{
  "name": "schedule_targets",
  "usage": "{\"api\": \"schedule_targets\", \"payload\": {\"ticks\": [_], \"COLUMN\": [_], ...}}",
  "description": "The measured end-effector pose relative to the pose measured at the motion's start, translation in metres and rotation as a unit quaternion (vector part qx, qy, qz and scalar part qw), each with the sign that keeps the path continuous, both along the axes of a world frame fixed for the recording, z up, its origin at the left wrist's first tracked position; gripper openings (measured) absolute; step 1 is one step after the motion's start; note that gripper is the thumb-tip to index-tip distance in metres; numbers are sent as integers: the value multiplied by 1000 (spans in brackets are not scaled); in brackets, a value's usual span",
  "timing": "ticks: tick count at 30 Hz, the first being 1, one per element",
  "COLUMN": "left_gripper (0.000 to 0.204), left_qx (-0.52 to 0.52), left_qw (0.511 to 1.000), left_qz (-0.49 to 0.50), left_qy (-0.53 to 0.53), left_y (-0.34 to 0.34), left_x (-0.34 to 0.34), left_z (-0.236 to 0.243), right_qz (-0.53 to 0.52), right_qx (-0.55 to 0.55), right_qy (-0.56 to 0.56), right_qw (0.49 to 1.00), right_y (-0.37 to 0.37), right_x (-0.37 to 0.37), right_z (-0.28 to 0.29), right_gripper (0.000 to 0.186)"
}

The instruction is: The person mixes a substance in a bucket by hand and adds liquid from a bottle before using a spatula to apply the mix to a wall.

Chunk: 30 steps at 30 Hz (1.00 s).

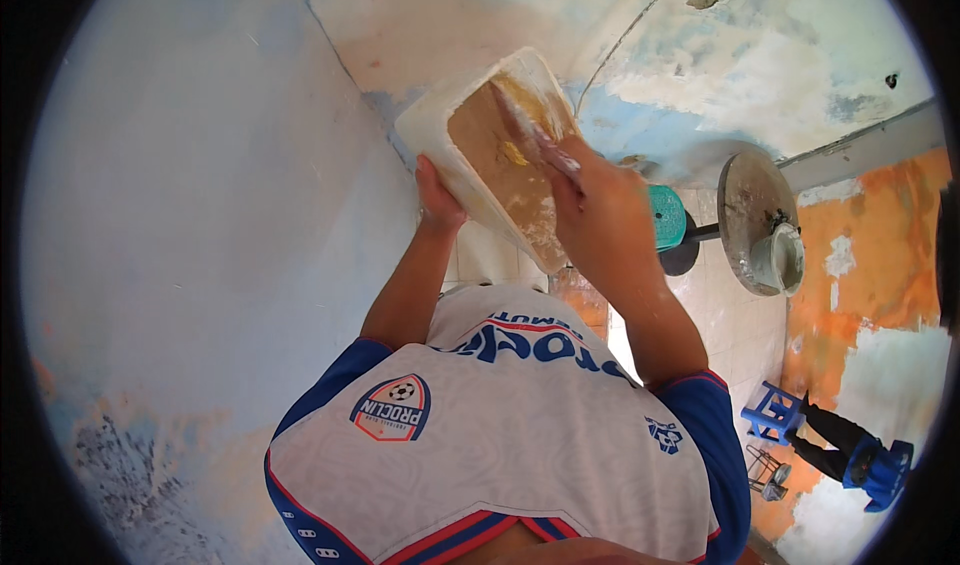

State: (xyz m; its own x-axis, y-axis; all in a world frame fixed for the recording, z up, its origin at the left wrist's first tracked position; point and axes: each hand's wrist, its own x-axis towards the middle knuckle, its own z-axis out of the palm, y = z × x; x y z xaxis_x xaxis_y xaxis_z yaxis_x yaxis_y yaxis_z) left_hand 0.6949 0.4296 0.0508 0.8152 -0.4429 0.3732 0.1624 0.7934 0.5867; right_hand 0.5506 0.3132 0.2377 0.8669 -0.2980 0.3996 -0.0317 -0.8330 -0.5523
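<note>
Left hand (438, 193): partly curled at the side of the white tub, thumb along the outer wall; its other fingers are hidden, so how far they spread cannot be told.
Right hand (610, 215): closed around the handle of a smeared hand tool (524, 128), knuckles up, over the tub's right rim.
Rectangular tub (432, 130): between the 2 hands, tilted, its mouth facing up and toward the wearer; residue coats the rim and corners.
Inside the tub: brownish material (488, 155) with a yellow patch (514, 154) below the tool; the tool slants inward from the right hand.
Wall edge (340, 55): a dark corner line running down behind the tub, between the bluish wall (200, 215) left of the hands and the patchy wall (720, 75) ahead; whether the tub touches either cannot be told.
Room to the right: the round worktop (742, 205) stands well apart from the right hand, on a black pedestal base (683, 258), with a pale bucket (779, 261) at its edge; a teal plastic item (667, 217) shows just beyond the wrist.
Underfoot: pale floor tiles (715, 340) between the right forearm and the orange wall (865, 245).
Farther right: 1 co-worker (875, 472) in blue and black at a blue stool (770, 412), well away from both hands; a wire stand (768, 473) is near it.
</note>
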Motion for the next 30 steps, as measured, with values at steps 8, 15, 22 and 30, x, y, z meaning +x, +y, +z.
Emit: {"api": "schedule_targets", "payload": {"ticks": [8, 15, 22, 30], "left_gripper": [80, 73, 78, 74], "left_qx": [13, 9, 51, -117], "left_qw": [999, 999, 997, 987], "left_qz": [23, 16, 31, -89], "left_qy": [27, 50, 44, 64], "left_y": [-4, -5, -15, -47], "left_x": [-6, -15, -26, -40], "left_z": [6, 4, 15, 0], "right_qz": [23, -6, 2, 17], "right_qx": [-7, 12, 10, 24], "right_qy": [18, 13, 2, -4], "right_qw": [1000, 1000, 1000, 1000], "right_y": [-1, 2, -12, -39], "right_x": [3, -9, -11, -41], "right_z": [-7, -15, -31, -23], "right_gripper": [16, 16, 19, 24]}}
